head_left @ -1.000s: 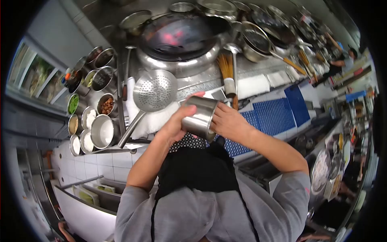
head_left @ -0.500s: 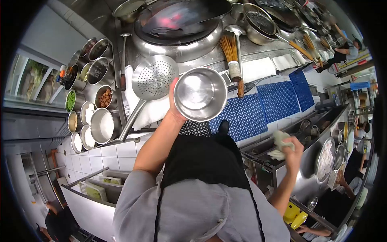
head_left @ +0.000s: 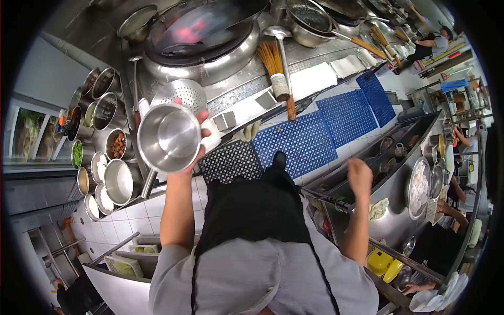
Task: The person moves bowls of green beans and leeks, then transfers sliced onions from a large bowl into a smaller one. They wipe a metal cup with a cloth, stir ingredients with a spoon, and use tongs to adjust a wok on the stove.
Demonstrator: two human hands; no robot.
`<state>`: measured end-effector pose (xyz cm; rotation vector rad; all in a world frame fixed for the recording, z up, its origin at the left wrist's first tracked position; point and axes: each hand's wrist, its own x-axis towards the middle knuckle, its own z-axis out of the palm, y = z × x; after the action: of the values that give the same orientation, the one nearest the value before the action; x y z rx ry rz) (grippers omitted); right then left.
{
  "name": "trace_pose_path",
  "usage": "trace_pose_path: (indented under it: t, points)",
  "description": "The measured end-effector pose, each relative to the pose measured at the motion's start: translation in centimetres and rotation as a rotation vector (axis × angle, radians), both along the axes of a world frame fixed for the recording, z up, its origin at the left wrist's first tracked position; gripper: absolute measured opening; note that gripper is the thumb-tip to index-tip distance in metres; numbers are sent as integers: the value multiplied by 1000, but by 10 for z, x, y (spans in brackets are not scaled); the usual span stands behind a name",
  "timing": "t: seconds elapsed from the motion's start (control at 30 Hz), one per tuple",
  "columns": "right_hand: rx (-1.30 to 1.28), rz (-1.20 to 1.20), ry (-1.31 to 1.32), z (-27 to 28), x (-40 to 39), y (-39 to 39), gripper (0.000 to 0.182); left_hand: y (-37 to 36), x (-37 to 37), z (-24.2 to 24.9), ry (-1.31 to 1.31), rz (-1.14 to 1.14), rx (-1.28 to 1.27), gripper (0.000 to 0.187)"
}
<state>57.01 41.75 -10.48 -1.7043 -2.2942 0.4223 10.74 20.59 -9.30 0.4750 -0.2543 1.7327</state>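
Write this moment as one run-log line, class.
left hand: holding steel pot | right hand: no object visible | perforated ladle: partly hidden by pot | cloth: near right forearm

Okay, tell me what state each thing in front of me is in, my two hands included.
Metal pot: empty, mouth towards the camera.
Left hand: holding the pot.
Right hand: raised, fingers curled, no item visible.
Pale cloth: crumpled, lying on steel.
Perforated skimmer: partly hidden behind the pot.
Bamboo brush: bound, bristles fanned.
Green vegetables: cut, in a container.
Brown chunks: in a container.
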Motion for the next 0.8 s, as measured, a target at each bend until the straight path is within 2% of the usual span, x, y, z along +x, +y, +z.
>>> trace_pose_path:
  t: [0.07, 0.17, 0.23, 0.33, 0.43, 0.5, 0.53, 0.63, 0.7, 0.8]
  points:
    - [-115, 236, 74, -22, -49, 14, 21, -25, 3, -4, -21, 90, -83, 84]
    - [14, 479, 28, -37, -118, 22, 21, -42, 14, 2, 14, 187, -77, 78]
    - [2, 557, 135, -28, -155, 19, 28, -58, 22, -2, 64, 344, -195, 73]
    - [-235, 682, 170, -15, -198, 0, 34, -83, 29, -15, 35, 450, -283, 73]
    - [-340, 836, 193, -30, -227, -26, 34, -97, 38, -23, 9, 475, -212, 77]
    - [-262, 978, 223, -32, -242, -42, 29, -104, 41, -26, 10, 485, -180, 78]
    - [-246, 1011, 270, -33, -246, -49, 19, -108, 43, -27, 2, 486, -178, 78]
    - [-332, 1094, 323, -27, -258, -56, 12, -109, 44, -30, -12, 449, -114, 80]
    - [-434, 1092, 267, -20, -263, -58, 12, -118, 49, -32, -1, 478, -141, 81]
    - [-482, 1053, 225, -16, -267, -59, 16, -122, 44, -44, -111, 368, 16, 81]
